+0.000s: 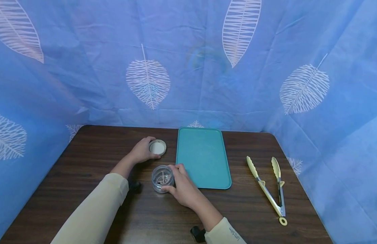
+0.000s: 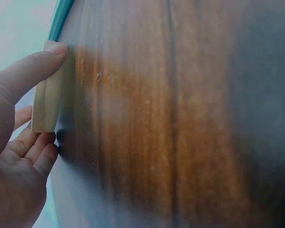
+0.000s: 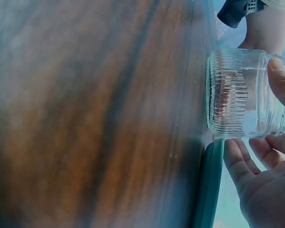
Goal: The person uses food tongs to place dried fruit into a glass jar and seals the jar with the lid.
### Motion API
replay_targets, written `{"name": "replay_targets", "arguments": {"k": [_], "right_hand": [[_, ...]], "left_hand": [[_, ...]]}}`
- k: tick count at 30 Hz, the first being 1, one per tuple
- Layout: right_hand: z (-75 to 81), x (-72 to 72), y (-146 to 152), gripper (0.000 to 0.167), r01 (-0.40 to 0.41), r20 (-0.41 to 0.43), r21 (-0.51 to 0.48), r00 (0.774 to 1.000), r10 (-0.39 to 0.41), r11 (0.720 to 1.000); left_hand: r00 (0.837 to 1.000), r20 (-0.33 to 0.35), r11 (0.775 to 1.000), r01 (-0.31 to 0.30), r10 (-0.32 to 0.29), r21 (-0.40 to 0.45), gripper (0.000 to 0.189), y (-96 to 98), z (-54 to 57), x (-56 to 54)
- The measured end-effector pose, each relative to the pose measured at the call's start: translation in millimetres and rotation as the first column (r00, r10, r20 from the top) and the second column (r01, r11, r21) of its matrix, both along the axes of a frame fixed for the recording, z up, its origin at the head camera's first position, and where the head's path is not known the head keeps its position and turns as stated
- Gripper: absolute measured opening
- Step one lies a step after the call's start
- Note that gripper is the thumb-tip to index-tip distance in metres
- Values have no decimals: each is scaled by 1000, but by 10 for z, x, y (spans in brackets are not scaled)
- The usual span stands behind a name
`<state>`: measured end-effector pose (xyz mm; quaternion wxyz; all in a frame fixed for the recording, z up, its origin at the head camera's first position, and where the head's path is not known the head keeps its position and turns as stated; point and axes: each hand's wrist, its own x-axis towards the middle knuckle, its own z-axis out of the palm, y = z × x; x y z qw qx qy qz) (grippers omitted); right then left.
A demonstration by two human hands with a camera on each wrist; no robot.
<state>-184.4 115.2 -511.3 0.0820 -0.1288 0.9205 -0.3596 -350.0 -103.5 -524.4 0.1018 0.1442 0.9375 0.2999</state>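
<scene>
My left hand [image 1: 142,150] holds a round jar lid [image 1: 158,147] by its edge, thumb on one side and fingers on the other. In the left wrist view the lid [image 2: 46,102] shows a gold-coloured rim close to the tabletop. A ribbed clear glass jar [image 3: 242,95] stands upright without its lid. My right hand [image 1: 184,187] grips the jar's right side, the thumb curled round the front. Several small brownish pieces [image 1: 163,178], whose kind I cannot tell, lie inside the jar.
A teal tray [image 1: 203,157] lies behind and right of the jar. Metal tongs [image 1: 269,195] with cream tips lie spread at the right on the dark wooden table [image 1: 164,220]. A blue leaf-print cloth [image 1: 188,74] hangs round the back and sides.
</scene>
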Motion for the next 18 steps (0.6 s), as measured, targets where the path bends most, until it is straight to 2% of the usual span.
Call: {"name": "replay_targets", "arguments": {"k": [7, 18], "right_hand": [[-4, 14, 5, 81, -6, -20, -12, 1000, 5, 1000], [-11, 28, 17, 81, -4, -24, -5, 1000, 3, 1000]], "left_hand": [[999, -23, 997, -25, 26, 72, 94, -9, -1, 95], [998, -54, 992, -24, 31, 121, 92, -74, 12, 367]]}}
